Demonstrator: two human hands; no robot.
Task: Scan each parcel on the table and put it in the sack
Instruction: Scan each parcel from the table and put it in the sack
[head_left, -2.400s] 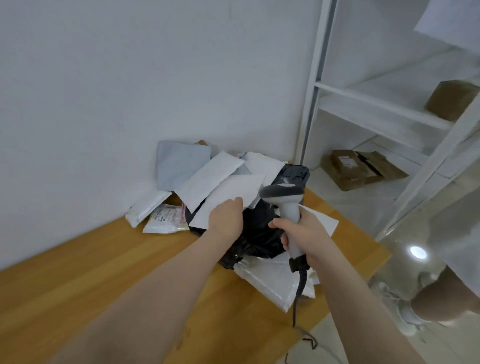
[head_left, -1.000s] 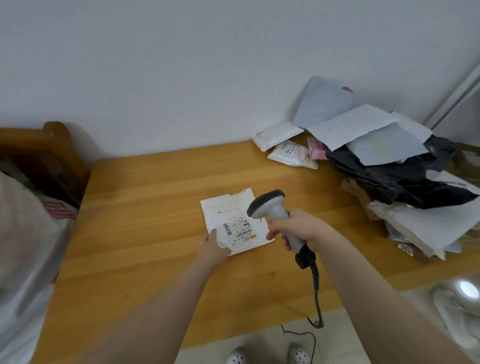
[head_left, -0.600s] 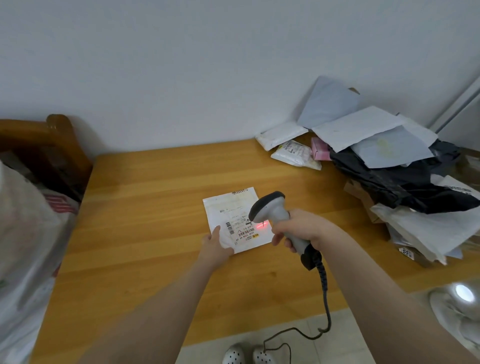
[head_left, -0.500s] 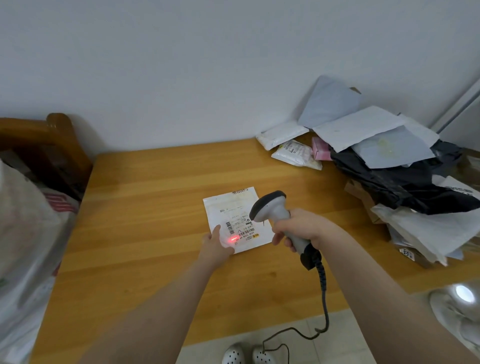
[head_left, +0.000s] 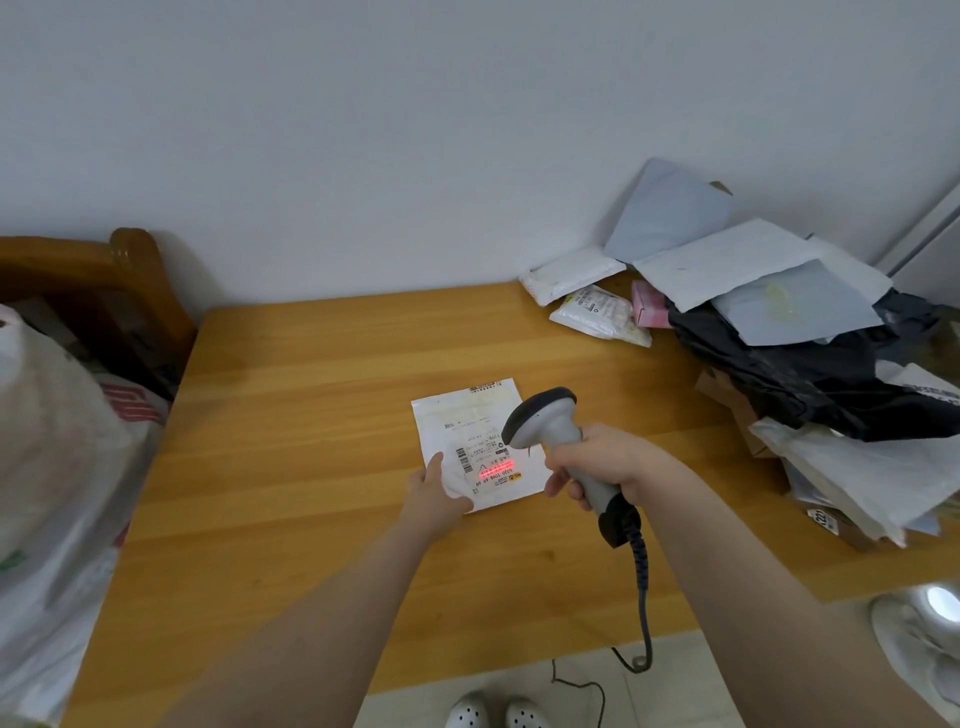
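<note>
White parcel (head_left: 470, 431) flat on wooden table (head_left: 291, 415), mid-surface. Left hand (head_left: 434, 493) pinches its near-left corner, thumb on top, other fingers hidden. Right hand (head_left: 602, 462) wraps fully round grey scanner (head_left: 545, 421); red beam lies on the label. Sack (head_left: 47, 467) at table's left end.

The label (head_left: 485, 462) on the white parcel (head_left: 470, 415), mid-frame, carries a barcode and a row of digits I read roughly as "5020 1098 69 69". Its finer print is too small to read. A sticker (head_left: 820, 517) on a brown box (head_left: 852, 535) at the lower right shows "122".
</note>
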